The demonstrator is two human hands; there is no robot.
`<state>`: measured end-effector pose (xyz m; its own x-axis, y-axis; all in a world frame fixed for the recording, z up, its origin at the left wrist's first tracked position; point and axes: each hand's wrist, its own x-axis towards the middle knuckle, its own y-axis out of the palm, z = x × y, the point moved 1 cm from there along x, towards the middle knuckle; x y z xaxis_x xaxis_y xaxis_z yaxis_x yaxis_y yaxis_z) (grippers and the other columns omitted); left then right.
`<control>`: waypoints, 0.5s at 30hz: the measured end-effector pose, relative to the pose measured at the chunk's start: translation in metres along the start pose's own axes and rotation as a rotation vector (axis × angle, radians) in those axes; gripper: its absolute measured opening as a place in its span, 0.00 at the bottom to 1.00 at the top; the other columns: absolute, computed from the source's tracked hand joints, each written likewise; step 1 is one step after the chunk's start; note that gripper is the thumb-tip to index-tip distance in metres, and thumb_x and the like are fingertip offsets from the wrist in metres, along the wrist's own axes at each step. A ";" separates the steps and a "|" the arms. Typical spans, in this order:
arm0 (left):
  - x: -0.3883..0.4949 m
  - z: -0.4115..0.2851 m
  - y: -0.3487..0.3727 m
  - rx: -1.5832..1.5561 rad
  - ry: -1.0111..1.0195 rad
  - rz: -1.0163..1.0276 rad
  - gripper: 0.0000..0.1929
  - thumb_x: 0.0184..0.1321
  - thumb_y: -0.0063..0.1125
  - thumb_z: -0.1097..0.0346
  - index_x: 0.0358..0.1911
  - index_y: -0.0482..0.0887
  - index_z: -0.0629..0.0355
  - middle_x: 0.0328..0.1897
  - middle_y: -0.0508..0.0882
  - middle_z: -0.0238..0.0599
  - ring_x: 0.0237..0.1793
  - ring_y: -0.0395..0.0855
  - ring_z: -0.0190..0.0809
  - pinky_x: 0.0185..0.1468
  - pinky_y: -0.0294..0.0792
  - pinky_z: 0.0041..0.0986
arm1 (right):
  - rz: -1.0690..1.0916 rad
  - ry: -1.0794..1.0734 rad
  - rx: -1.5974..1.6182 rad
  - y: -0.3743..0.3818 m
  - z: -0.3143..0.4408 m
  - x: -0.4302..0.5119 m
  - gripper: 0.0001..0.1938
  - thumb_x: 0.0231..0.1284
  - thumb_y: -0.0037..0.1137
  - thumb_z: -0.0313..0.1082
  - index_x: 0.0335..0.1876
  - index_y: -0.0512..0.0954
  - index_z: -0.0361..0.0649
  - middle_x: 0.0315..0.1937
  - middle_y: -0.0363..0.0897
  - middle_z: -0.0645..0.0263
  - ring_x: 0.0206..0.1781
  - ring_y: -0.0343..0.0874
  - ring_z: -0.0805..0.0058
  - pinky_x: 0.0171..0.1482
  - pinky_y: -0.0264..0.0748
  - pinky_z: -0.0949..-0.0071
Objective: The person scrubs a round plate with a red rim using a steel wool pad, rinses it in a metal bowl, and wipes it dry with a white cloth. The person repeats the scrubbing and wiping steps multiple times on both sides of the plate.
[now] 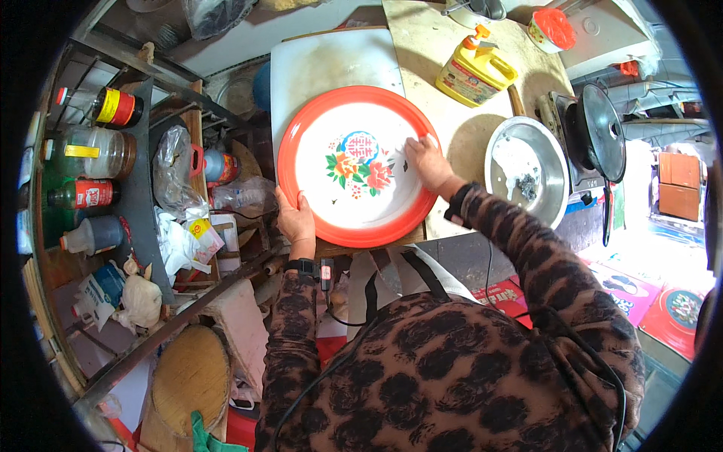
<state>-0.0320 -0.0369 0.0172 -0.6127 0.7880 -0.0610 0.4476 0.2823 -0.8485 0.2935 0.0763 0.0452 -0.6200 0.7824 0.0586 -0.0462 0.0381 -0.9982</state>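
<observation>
A large round enamel tray point(358, 164) with a red rim and a painted flower pattern lies before me, over the front of a white board point(333, 62) on the table. My left hand point(296, 220) grips the tray's rim at the lower left, thumb on top. My right hand point(427, 164) rests at the tray's right inner side, fingers bent against the white surface; whether they pinch anything cannot be told. Small dark specks lie on the tray. A steel basin point(556, 195) with a steel-wool scourer point(527, 186) and some white suds or liquid stands right of my right hand.
A yellow pump bottle point(474, 73) stands behind the basin. A stove with a lidded black wok point(601, 133) is at the right. Shelves at the left hold sauce bottles point(93, 194) and bags. A round wooden board point(192, 378) leans at the lower left.
</observation>
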 end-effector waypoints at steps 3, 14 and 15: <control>0.000 0.001 -0.001 -0.051 0.004 0.011 0.34 0.65 0.58 0.51 0.72 0.64 0.55 0.48 0.86 0.63 0.46 0.86 0.63 0.50 0.76 0.48 | 0.044 -0.133 0.028 0.018 -0.033 0.053 0.14 0.60 0.49 0.31 0.50 0.79 0.43 0.53 0.77 0.64 0.52 0.74 0.61 0.58 0.75 0.67; 0.001 -0.006 0.003 -0.023 -0.025 -0.138 0.31 0.66 0.57 0.50 0.71 0.67 0.50 0.50 0.87 0.57 0.46 0.86 0.61 0.49 0.76 0.48 | 0.179 -0.183 0.162 0.021 -0.041 0.071 0.13 0.72 0.41 0.35 0.51 0.75 0.38 0.45 0.78 0.50 0.51 0.77 0.51 0.49 0.77 0.55; 0.002 -0.007 0.002 -0.020 -0.058 -0.120 0.31 0.66 0.56 0.50 0.71 0.67 0.49 0.50 0.87 0.57 0.45 0.86 0.61 0.48 0.76 0.48 | 0.211 -0.035 0.271 0.013 -0.033 0.042 0.12 0.69 0.44 0.33 0.51 0.75 0.38 0.47 0.77 0.50 0.51 0.77 0.49 0.51 0.78 0.56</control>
<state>-0.0276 -0.0313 0.0188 -0.6989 0.7152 0.0092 0.3816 0.3836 -0.8410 0.2927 0.1306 0.0341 -0.6647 0.7331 -0.1439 -0.1175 -0.2928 -0.9489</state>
